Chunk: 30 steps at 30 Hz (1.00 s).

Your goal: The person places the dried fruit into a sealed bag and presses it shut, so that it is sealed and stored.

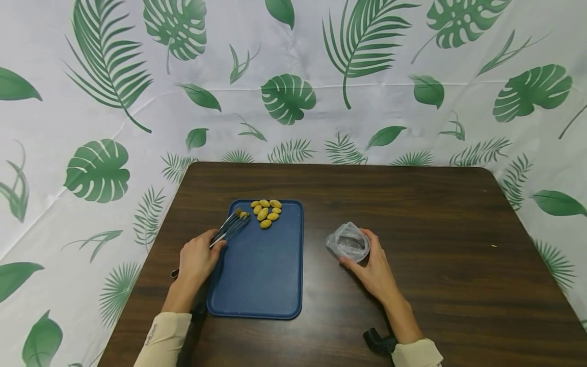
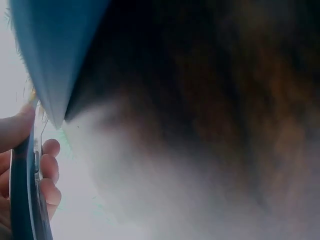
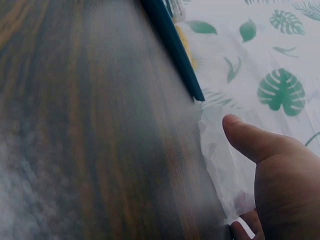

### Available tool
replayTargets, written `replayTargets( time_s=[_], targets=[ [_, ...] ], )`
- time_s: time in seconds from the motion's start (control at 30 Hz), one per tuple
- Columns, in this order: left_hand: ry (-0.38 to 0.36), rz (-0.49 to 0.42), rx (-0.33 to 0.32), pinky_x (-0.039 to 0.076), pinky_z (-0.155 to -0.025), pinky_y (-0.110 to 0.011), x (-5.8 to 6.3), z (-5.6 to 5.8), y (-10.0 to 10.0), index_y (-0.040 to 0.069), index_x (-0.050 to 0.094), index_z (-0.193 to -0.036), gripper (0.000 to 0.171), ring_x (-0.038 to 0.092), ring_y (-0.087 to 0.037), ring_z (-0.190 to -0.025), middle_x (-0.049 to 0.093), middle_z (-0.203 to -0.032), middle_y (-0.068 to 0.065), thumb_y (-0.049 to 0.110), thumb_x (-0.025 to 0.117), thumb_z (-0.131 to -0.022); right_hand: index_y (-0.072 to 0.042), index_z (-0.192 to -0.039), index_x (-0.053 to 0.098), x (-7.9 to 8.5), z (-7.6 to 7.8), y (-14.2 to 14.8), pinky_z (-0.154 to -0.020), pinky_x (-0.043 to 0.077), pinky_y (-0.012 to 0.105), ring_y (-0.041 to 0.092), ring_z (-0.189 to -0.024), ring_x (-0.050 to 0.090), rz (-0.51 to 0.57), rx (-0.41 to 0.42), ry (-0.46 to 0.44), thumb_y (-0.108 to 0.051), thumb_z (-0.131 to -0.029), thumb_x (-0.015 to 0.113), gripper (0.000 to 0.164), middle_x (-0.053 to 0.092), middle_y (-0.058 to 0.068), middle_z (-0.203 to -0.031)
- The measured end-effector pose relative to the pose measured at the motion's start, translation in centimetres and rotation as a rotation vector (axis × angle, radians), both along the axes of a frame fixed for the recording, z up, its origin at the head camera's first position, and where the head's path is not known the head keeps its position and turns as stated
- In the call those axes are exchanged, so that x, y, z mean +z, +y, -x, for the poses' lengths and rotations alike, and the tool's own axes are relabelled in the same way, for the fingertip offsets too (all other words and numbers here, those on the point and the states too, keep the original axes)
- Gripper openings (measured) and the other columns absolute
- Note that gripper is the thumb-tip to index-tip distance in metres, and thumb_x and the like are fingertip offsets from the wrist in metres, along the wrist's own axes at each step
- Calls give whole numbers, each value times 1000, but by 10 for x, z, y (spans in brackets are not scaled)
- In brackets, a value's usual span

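Note:
My left hand (image 1: pixel 197 257) grips a pair of metal tongs (image 1: pixel 231 226) over the left side of a blue tray (image 1: pixel 261 270). Between the tong tips, above the tray's far left corner, is a yellow-brown oval piece (image 1: pixel 244 215). Several more yellow oval pieces (image 1: pixel 263 214) lie in a cluster at the tray's far end. To the right of the tray, my right hand (image 1: pixel 378 270) holds a translucent plastic bag (image 1: pixel 340 240), thumb on the near side and fingers round the right. Its mouth faces up. The left wrist view shows thumb and fingers wrapped about the tong handles (image 2: pixel 24 190).
The dark wooden table (image 1: pixel 435 244) carries the tray on its left half. A small pale scrap (image 1: pixel 494 245) lies toward the right. Behind the table hangs a white cloth (image 1: pixel 390 109) printed with green leaves. A black strap mount (image 1: pixel 379 340) sits at my right wrist.

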<state>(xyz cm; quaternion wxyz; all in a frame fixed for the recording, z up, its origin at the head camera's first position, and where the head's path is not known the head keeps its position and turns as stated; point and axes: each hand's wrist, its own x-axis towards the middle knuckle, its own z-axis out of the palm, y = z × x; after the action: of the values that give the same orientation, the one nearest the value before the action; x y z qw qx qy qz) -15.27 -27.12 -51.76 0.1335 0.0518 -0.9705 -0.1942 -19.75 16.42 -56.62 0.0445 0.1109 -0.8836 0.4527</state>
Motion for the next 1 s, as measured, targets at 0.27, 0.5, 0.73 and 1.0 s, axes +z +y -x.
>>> replayTargets(
  time_s=[0.27, 0.5, 0.73, 1.0],
  targets=[
    [65, 1, 8, 52, -72, -63, 5, -5, 4, 2, 72, -114, 30, 72, -49, -83, 76, -102, -24, 20, 77, -92, -7, -151, 36, 0, 1, 1, -103, 40, 61, 43, -128, 54, 19, 9, 27, -29, -82, 89, 90, 55, 22, -142],
    [91, -11, 12, 52, -70, -63, 11, -12, 10, 6, 74, -113, 28, 72, -48, -81, 77, -99, -21, 20, 78, -90, -7, -151, 37, -1, 1, 1, -102, 41, 60, 42, -127, 54, 22, 17, 40, -28, -82, 89, 89, 56, 22, -141],
    [127, -19, 2, 52, -67, -61, 18, -17, 18, 7, 74, -112, 27, 72, -45, -77, 78, -97, -19, 18, 81, -88, -8, -151, 36, 0, 2, 1, -102, 40, 61, 42, -128, 54, 30, 20, 37, -28, -82, 89, 89, 56, 22, -141],
    [166, -13, -3, 54, -69, -62, 19, -22, 25, 3, 75, -115, 33, 74, -47, -83, 78, -104, -21, 17, 82, -86, -9, -152, 35, 2, 2, 0, -103, 41, 61, 42, -129, 54, 25, 17, 20, -29, -83, 89, 90, 55, 22, -142]
  ],
)
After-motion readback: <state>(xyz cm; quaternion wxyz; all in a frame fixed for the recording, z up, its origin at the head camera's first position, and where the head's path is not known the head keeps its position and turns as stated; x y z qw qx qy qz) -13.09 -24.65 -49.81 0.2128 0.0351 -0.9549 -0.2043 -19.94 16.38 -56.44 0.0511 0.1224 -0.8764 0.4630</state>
